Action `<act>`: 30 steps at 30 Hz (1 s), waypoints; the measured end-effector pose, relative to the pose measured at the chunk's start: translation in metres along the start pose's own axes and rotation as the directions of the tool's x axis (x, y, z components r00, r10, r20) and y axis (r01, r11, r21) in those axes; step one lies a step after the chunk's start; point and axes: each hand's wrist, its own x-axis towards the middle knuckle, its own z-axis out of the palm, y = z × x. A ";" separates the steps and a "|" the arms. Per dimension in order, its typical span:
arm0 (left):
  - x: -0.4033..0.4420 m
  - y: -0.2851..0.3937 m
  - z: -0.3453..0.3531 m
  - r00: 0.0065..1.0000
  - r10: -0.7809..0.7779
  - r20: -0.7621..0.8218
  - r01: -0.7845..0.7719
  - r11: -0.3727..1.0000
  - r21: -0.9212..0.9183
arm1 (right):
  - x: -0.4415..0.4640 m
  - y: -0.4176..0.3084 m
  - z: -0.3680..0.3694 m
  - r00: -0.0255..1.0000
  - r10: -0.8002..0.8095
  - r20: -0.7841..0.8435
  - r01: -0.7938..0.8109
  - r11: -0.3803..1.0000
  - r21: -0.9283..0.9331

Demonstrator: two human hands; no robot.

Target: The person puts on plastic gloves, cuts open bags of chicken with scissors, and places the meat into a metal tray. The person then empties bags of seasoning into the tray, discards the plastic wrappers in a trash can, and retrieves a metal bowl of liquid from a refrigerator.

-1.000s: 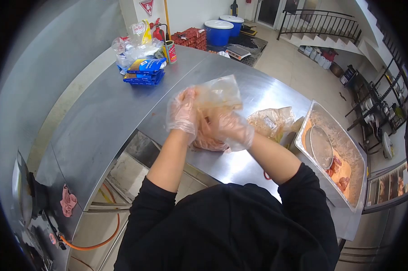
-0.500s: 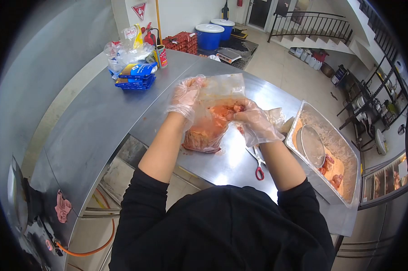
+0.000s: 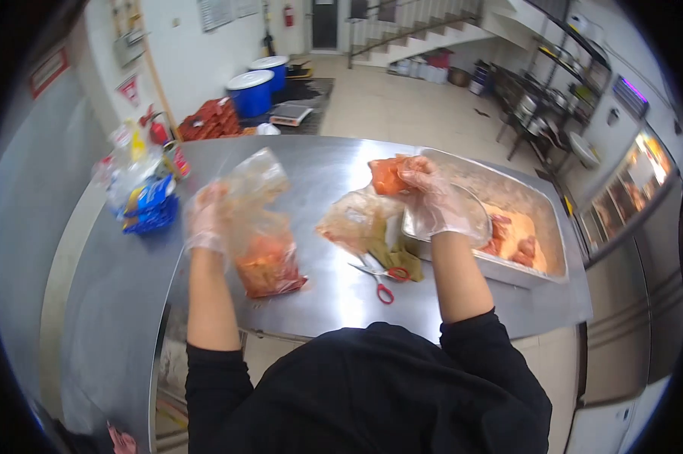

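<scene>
My gloved left hand (image 3: 208,218) is closed on the upper side of a clear plastic bag (image 3: 270,261), which holds reddish meat in its lower part. The bag stands on the steel table, partly blurred. In my gloved right hand (image 3: 432,193) is a piece of raw orange-red meat (image 3: 387,175), raised near the left end of a metal tray (image 3: 534,274). That tray contains orange-tinted flour (image 3: 534,232), several pieces of meat (image 3: 523,252) and a round sieve (image 3: 474,208), partly hidden by my hand. Red-handled scissors (image 3: 385,293) lie on the table between my arms.
Another plastic bag (image 3: 349,223) and a greenish cloth (image 3: 402,261) lie left of the tray. Blue packets (image 3: 151,204), plastic bags and a can (image 3: 176,160) stand at the table's left. Blue barrels (image 3: 251,94) and a scale (image 3: 290,115) are on the floor beyond.
My right hand has left the bag and moved right with a piece of meat towards the tray. My left hand still holds the bag. The camera view has tilted up and turned.
</scene>
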 end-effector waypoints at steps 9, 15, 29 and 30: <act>-0.005 0.013 0.001 0.999 0.018 0.039 -0.020 0.998 0.055 | -0.073 -0.135 -0.167 0.854 -0.393 -0.341 -0.305 0.152 -0.940; -0.005 0.014 -0.004 0.997 0.050 0.064 -0.058 0.989 0.137 | -0.057 -0.098 -0.074 0.896 -0.311 -0.317 -0.237 0.270 -0.933; 0.000 0.010 -0.015 0.948 0.183 0.262 -0.247 0.940 0.236 | 0.050 0.124 0.158 0.523 0.592 0.613 0.725 0.069 -0.685; -0.001 0.009 -0.014 0.951 0.137 0.279 -0.207 0.948 0.243 | 0.055 0.136 0.152 0.462 0.586 0.666 0.754 0.136 -0.643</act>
